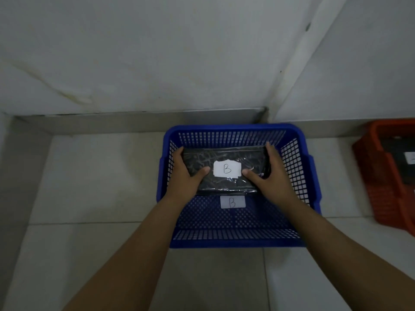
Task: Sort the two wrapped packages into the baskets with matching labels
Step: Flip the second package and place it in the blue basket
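The black wrapped package (224, 170) lies flat inside the blue basket (238, 241), its long axis running from one hand to the other, its white label (227, 169) facing up with the letter B upright toward the person. It sits toward the far end of the basket, beyond a second B label (232, 202) fixed on the basket just nearer the wrists.

The left hand (187, 173) grips the package's left end, fingers curled over the far edge and thumb pressed on the top face beside the label. The right hand (269, 173) grips the right end the same way, thumb on top and fingers along the far side. Both forearms reach forward and converge over the basket's near rim.

Well off to the right of the right hand, an orange basket (381, 182) stands on the tiled floor (101, 176), holding a dark package (404, 169) cut off by the frame edge.
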